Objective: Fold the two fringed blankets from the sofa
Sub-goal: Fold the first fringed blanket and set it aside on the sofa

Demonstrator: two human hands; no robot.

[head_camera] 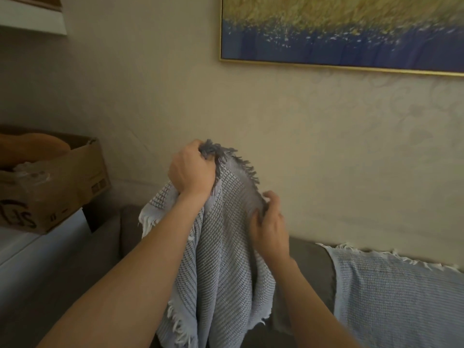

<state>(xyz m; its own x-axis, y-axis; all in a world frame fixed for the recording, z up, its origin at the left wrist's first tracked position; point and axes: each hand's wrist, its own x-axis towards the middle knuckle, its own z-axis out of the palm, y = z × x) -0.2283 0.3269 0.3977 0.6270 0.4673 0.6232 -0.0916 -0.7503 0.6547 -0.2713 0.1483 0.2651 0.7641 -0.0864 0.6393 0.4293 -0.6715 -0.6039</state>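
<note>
A pale blue-grey waffle-weave blanket [223, 267] with fringed edges hangs in the air in front of the sofa. My left hand [192, 169] grips a bunched fringed corner at the top and holds the cloth up. My right hand [270, 222] is lower and to the right, its fingers curled round the blanket's fringed edge. The cloth drapes down between my forearms in loose folds. A second fringed blanket [396, 295] of the same weave lies spread over the sofa back at the right.
The grey sofa [307, 259] stands against a beige wall. A cardboard box [62, 187] with things inside sits on a white surface at the left. A gold-framed painting [351, 28] hangs at the upper right.
</note>
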